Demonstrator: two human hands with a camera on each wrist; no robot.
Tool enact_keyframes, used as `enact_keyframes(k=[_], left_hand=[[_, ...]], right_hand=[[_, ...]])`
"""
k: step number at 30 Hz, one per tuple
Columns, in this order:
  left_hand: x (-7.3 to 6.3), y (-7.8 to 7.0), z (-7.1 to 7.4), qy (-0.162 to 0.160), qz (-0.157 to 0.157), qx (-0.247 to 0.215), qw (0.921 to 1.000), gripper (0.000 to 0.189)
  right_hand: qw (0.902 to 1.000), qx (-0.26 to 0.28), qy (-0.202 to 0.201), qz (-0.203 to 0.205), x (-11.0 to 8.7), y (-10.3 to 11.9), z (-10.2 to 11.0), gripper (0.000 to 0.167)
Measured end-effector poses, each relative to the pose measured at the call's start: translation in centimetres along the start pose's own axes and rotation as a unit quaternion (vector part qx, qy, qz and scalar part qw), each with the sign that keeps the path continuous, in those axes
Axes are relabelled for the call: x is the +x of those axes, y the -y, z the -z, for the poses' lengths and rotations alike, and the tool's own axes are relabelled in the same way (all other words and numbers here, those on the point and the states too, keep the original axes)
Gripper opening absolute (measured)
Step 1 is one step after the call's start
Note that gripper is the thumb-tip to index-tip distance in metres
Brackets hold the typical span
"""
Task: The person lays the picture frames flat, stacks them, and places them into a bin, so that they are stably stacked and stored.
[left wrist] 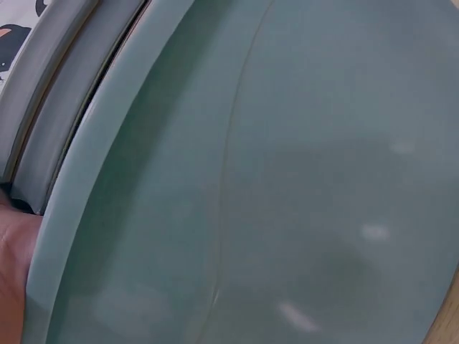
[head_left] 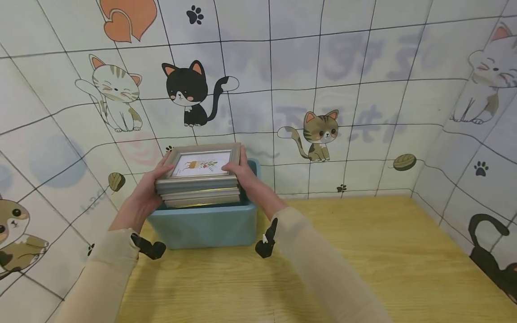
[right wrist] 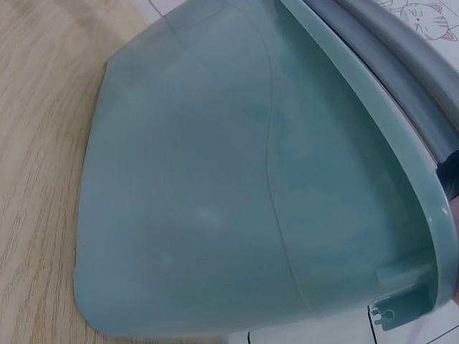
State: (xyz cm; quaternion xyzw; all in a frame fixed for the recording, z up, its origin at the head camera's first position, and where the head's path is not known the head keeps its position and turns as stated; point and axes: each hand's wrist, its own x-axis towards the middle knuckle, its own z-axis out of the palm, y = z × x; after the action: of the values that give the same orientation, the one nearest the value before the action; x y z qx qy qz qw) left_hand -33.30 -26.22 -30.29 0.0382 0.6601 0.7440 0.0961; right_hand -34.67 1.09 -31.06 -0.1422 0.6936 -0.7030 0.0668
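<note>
A stack of picture frames (head_left: 202, 197) sits in the mouth of a blue-green plastic bin (head_left: 206, 226), its upper part above the rim. The top picture frame (head_left: 198, 181) is silvery and shows a small drawing of leaves and flowers. My left hand (head_left: 145, 195) grips the stack's left side, thumb over the top frame's edge. On the opposite side, my right hand (head_left: 252, 181) holds it with the thumb on top. Both wrist views look mostly at the bin's front wall (left wrist: 287, 179), with the frames' edges (right wrist: 409, 79) just behind the rim. The lower frames are hidden inside.
The bin stands on a light wood-grain table (head_left: 363, 251), close to the back wall (head_left: 250, 112) with its cat drawings. A side wall (head_left: 480, 148) rises at the right, another at the left. A small black device is strapped at each sleeve cuff.
</note>
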Motion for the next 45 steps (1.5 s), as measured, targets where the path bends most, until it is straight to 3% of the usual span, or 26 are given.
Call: enact_keyframes(k=[36, 45], left_hand=[[0.41, 0.14, 0.16, -0.002, 0.017, -0.048, 0.9987, 0.072], [0.43, 0.09, 0.19, -0.012, 0.025, -0.037, 0.9989, 0.072]], right_hand=[[0.9999, -0.005, -0.006, -0.009, 0.08, -0.26, -0.14, 0.105], [0.9998, -0.013, 0.002, -0.017, 0.02, -0.12, -0.18, 0.105]])
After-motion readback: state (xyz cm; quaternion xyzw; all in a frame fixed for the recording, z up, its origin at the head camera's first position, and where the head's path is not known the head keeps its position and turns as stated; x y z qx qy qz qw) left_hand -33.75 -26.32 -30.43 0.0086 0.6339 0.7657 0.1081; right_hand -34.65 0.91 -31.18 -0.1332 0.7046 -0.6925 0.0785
